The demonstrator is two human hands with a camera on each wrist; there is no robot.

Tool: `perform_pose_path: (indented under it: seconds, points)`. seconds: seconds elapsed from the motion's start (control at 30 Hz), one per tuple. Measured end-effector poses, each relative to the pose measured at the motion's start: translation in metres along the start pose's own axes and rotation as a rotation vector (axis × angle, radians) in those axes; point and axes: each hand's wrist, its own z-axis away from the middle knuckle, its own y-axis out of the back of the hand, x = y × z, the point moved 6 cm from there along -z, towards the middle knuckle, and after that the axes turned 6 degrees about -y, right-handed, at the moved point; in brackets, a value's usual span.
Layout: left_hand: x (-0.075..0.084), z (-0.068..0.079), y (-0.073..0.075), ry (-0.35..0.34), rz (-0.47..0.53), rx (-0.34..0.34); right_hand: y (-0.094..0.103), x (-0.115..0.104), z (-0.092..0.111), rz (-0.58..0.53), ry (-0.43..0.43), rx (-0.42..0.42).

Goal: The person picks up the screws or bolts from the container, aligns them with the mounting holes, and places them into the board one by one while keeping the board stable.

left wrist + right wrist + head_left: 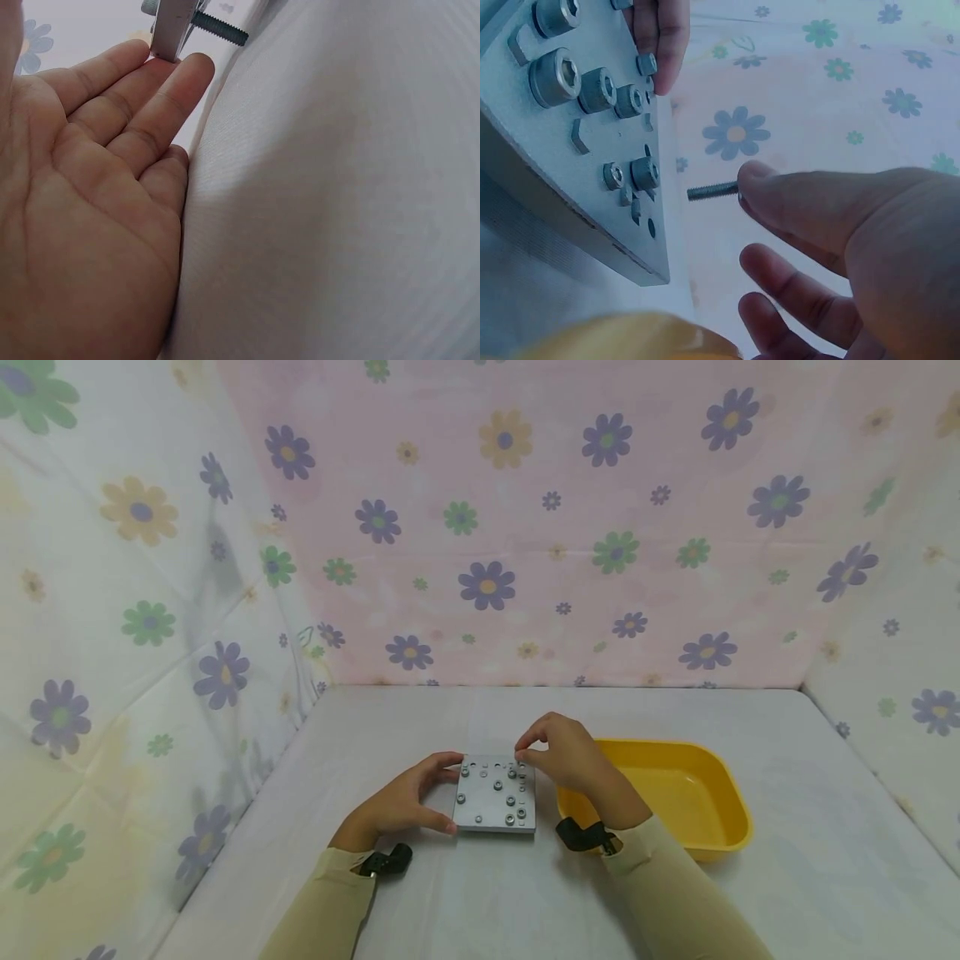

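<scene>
A silver metal plate (486, 803) carries several socket-head screws (556, 77) of different sizes, along with round holes and slot-like openings. My left hand (405, 797) holds the plate at its left side, thumb at the near corner and fingers at the far one. In the left wrist view, a threaded shank (221, 28) sticks out from the plate's underside. My right hand (570, 760) pinches a screw (712, 192) between thumb and index finger above the plate's far right corner. The screw's threaded end points toward the plate, apart from it; its head is hidden by the fingertips.
A yellow plastic tray (738, 802) stands right of the plate, partly under my right forearm. White cloth covers the table (480, 910). Flowered curtains (420, 602) close off the back and both sides.
</scene>
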Motion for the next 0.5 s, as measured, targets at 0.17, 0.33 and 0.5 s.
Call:
perform_pose_path:
  seconds: [0.17, 0.33, 0.5]
  points:
    - [-0.0012, 0.0006, 0.0005, -0.004, 0.001, -0.002, -0.0027, 0.0024, -0.0002, 0.018, -0.062, -0.005]
    - [-0.0009, 0.0007, 0.0007, -0.014, 0.004, -0.002, -0.0042, 0.0034, -0.0008, 0.047, -0.076, -0.002]
    - [-0.0006, 0.0003, 0.0004, -0.025, 0.007, 0.000, -0.0040, 0.0016, -0.0009, 0.067, -0.078, 0.006]
